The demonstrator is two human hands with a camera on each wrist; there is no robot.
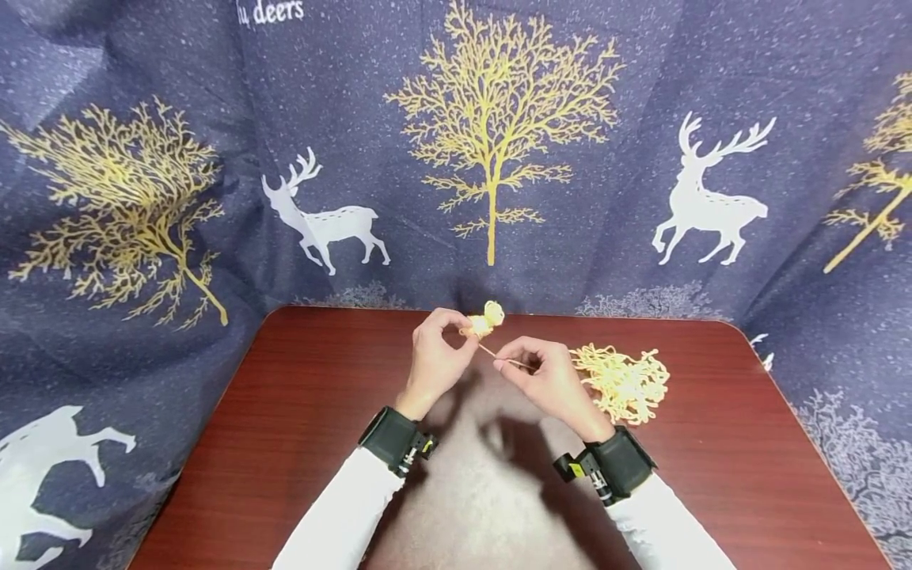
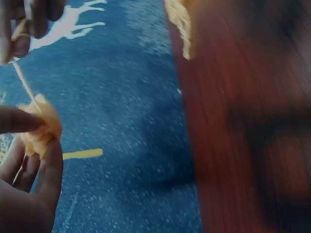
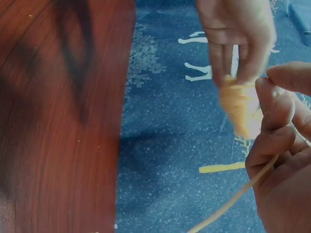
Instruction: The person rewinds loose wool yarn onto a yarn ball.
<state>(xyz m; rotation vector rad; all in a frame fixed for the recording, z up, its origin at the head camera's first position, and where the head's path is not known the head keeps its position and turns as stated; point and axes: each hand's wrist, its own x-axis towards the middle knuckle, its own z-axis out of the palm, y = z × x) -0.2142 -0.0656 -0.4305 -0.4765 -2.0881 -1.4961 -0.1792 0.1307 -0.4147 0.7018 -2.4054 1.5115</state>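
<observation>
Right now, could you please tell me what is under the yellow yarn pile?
The yellow yarn pile lies on the reddish-brown tabletop, which shows around it; whatever the tangle covers cannot be seen.

Two hands [image 1: 440,360] [image 1: 549,378], one strand of yarn [image 1: 487,349]
One wound bundle [image 1: 481,325] by the worktop's [image 1: 285,427] far edge, one loose heap [image 1: 625,384] toward its far right corner; two wristbands [image 1: 387,437] [image 1: 623,465]; three gold trees [image 1: 492,210] [image 1: 117,170] [image 1: 869,227], two whole deer [image 1: 335,227] [image 1: 718,210] on the cloth [image 1: 342,79].
</observation>
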